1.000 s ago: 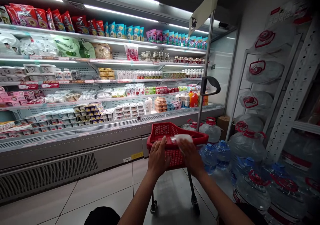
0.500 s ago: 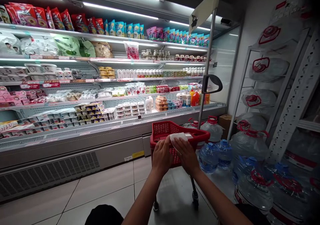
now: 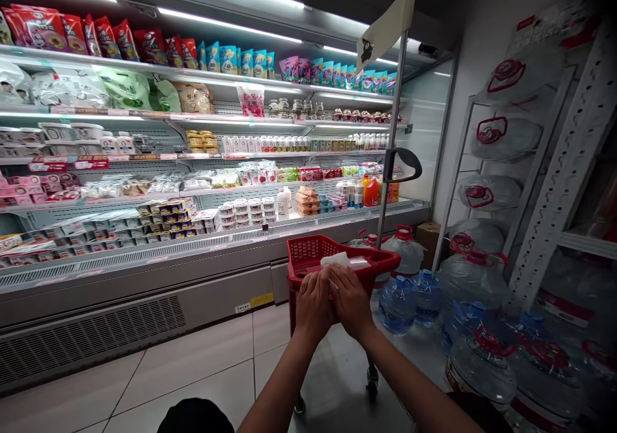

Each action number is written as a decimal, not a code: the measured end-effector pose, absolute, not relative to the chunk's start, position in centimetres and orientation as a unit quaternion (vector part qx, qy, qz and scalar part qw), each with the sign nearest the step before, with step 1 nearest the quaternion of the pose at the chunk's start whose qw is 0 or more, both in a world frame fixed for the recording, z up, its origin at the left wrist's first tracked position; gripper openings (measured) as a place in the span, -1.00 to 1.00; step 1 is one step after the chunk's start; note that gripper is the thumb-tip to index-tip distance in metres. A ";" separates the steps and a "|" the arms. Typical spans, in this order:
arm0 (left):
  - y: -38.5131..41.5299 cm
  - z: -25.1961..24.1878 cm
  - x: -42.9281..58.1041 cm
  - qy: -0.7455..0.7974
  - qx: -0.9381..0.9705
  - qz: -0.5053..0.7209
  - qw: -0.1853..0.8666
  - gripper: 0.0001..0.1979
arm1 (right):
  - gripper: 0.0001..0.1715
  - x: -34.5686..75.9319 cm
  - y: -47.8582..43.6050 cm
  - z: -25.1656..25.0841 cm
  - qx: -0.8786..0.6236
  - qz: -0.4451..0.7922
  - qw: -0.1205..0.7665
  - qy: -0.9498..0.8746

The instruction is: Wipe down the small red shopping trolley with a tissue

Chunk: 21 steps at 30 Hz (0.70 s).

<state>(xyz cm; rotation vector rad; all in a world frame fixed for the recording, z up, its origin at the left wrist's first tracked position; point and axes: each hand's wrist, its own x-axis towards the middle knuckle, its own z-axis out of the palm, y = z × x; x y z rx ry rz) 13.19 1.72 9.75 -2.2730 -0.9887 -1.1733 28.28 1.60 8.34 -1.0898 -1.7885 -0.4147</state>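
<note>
A red plastic shopping cart (image 3: 295,272) on wheeled legs stands right in front of me, with a tall pole and black handle (image 3: 403,164) behind it. My left hand (image 3: 314,301) grips the cart's near rim, its fingers bent over the edge. Right beside it, my right hand (image 3: 348,297) presses a folded white cloth (image 3: 335,259) against the same rim. The cloth sticks out beyond the fingertips of both hands. The undersides of the hands and part of the rim are hidden.
An open chilled display case (image 3: 212,285) with lit shelves of packaged food runs along the left and back. Large water bottles (image 3: 398,304) crowd the floor at the right, beside a metal rack (image 3: 554,182) and a cardboard box (image 3: 430,237). Tiled floor (image 3: 193,369) lies below.
My right hand has slid left along the rim with the white cloth and now sits against my left hand. My left hand has hardly moved. The view has shifted slightly.
</note>
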 end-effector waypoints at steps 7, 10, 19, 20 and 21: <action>1.6 10.1 12.3 -0.354 -0.817 -0.386 0.241 -0.19 | -0.43 36.1 2.3 8.4 -0.484 -0.143 0.492 -0.709; 1.3 10.0 12.7 -0.361 -0.813 -0.391 0.236 -0.20 | -0.40 40.2 3.3 7.1 -0.527 -0.131 0.531 -0.651; 0.7 9.7 15.7 -0.392 -0.806 -0.379 0.230 -0.31 | -0.33 29.2 3.2 3.2 -0.512 -0.130 0.639 -0.559; 0.8 9.9 15.7 -0.392 -0.808 -0.377 0.229 -0.34 | -0.34 28.0 2.9 3.1 -0.500 -0.129 0.618 -0.593; 0.9 10.3 15.5 -0.386 -0.814 -0.372 0.224 -0.37 | -0.34 27.2 2.6 3.0 -0.488 -0.129 0.594 -0.626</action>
